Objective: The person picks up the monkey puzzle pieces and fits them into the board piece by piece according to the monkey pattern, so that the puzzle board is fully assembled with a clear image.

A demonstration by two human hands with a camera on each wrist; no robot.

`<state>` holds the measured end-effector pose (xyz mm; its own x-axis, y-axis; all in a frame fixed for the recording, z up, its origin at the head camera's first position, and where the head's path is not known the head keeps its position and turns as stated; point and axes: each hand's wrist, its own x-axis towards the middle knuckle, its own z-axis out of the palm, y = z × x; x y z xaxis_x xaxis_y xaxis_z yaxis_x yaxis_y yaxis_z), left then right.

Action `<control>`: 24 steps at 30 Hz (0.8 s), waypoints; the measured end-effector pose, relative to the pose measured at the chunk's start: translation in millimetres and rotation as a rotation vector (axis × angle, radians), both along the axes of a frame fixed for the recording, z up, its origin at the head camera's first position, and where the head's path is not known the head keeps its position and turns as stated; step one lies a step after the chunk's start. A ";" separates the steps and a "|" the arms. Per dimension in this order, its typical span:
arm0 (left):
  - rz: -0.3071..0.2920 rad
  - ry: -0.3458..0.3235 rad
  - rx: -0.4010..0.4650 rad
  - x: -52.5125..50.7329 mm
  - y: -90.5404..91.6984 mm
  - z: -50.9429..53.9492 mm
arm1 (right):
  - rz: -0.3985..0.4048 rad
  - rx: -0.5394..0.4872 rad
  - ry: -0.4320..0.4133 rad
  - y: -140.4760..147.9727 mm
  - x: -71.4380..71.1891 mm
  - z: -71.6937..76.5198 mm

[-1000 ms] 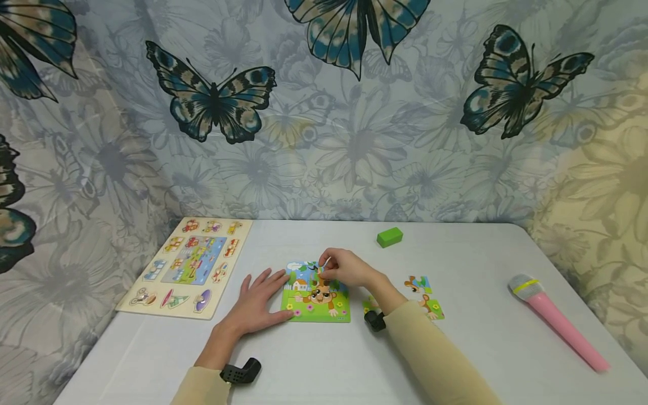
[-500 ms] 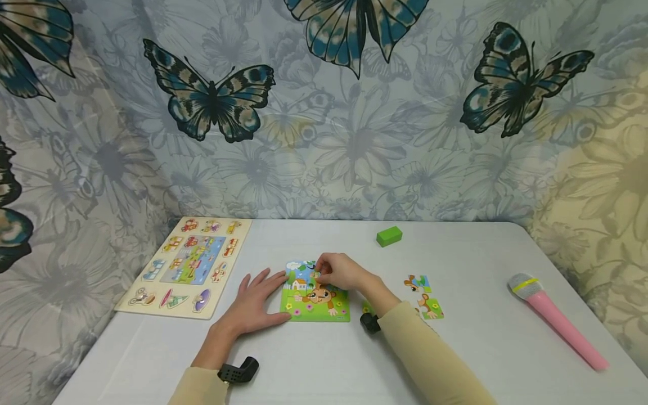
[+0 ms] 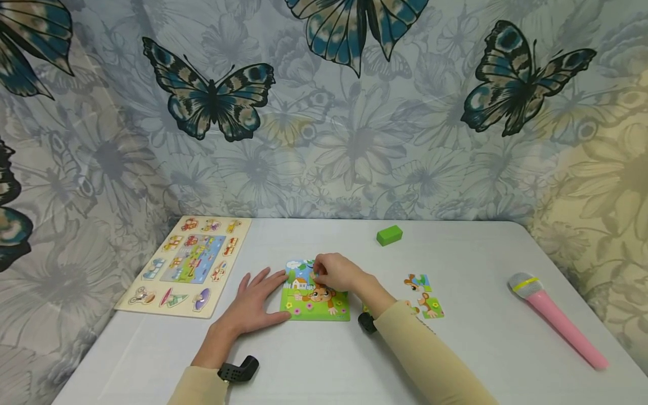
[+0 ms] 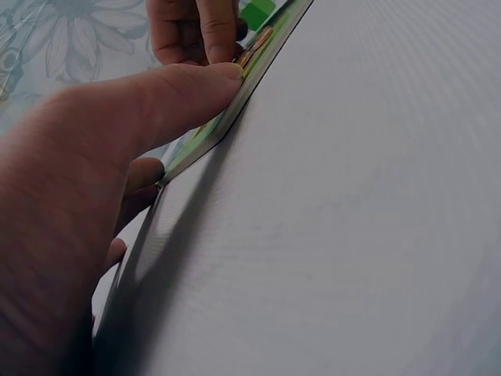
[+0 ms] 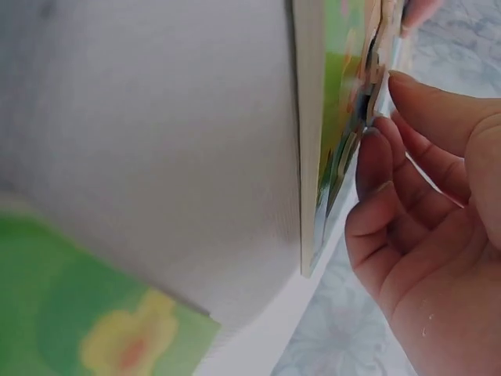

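A small square picture puzzle [image 3: 315,313] with a monkey, a house and flowers lies on the white table in the head view. My left hand [image 3: 253,306] rests at its left side with fingers spread, the thumb touching the lower left corner. Over the upper right part of the picture, my right hand [image 3: 340,273] pinches a puzzle piece [image 5: 380,95] between thumb and fingertips. That piece is mostly hidden by the fingers in the head view; the right wrist view shows it against the board's surface.
Loose puzzle pieces [image 3: 431,306] lie right of the board, one partly under the right forearm. A green block [image 3: 389,235] stands behind. A wooden picture board [image 3: 230,281] lies at left, a pink toy microphone [image 3: 567,332] at right.
My right hand has shifted slightly left across the upper part of the puzzle, its fingers still together. My left hand has stayed almost in place.
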<state>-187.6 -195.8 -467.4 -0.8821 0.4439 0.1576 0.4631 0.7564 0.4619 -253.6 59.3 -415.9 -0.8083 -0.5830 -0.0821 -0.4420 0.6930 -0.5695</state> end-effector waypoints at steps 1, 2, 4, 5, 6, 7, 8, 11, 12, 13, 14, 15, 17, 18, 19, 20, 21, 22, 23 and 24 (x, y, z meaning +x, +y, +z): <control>0.000 0.001 0.000 -0.1 0.0 -0.1 | 0.003 0.004 0.003 0.2 -0.1 -0.5; 0.000 0.000 -0.001 -0.1 0.1 -0.2 | 0.005 0.009 0.005 0.7 -0.2 -1.2; 0.000 -0.001 -0.005 -0.3 0.1 -0.5 | 0.008 0.010 0.001 1.9 -0.2 -1.7; 0.001 -0.002 -0.007 -0.3 0.1 -0.5 | 0.012 0.008 -0.003 2.7 -0.1 -2.0; 0.001 -0.001 -0.010 -0.4 0.2 -0.5 | 0.012 0.009 -0.011 3.3 -0.1 -1.9; 0.001 -0.001 -0.013 -0.5 0.2 -0.5 | 0.013 0.010 -0.015 4.1 0.0 -2.2; 0.001 0.000 -0.015 -0.6 0.1 -0.5 | 0.016 0.009 -0.020 5.0 0.1 -2.4; 0.001 0.002 -0.016 -0.4 0.4 0.1 | 0.028 0.005 -0.035 7.2 0.8 -2.2; 0.001 0.003 -0.014 -0.2 0.5 0.3 | 0.031 0.004 -0.039 7.6 0.9 -2.2; 0.001 0.002 -0.014 -0.1 0.3 0.4 | 0.037 0.003 -0.039 7.7 0.7 -2.5; 0.001 0.002 -0.014 -0.2 0.0 0.3 | 0.043 0.003 -0.039 7.7 0.5 -2.6; 0.002 0.003 -0.015 -0.1 -0.2 0.1 | 0.048 0.006 -0.039 7.6 0.3 -2.8; 0.004 0.001 -0.017 -0.2 -0.6 -0.4 | 0.058 0.008 -0.036 6.9 -0.2 -2.9; 0.004 0.002 -0.020 -0.5 -0.8 -0.9 | 0.063 0.005 -0.036 6.6 -0.5 -3.0; 0.005 0.002 -0.020 -0.5 -0.8 -1.2 | 0.065 0.006 -0.035 6.4 -0.9 -3.0; 0.005 0.001 -0.020 -0.5 -0.9 -1.3 | 0.066 0.002 -0.038 6.0 -1.3 -2.8; 0.005 0.001 -0.019 -0.5 -0.9 -1.3 | 0.066 -0.002 -0.040 5.7 -1.9 -2.7; 0.005 0.000 -0.018 -0.5 -0.8 -1.2 | 0.065 -0.007 -0.042 5.4 -2.6 -2.7; 0.004 0.000 -0.018 -0.5 -0.8 -1.3 | 0.064 -0.012 -0.045 5.0 -3.3 -2.7; 0.003 -0.001 -0.016 -0.5 -0.8 -1.2 | 0.062 -0.012 -0.047 4.7 -4.2 -2.7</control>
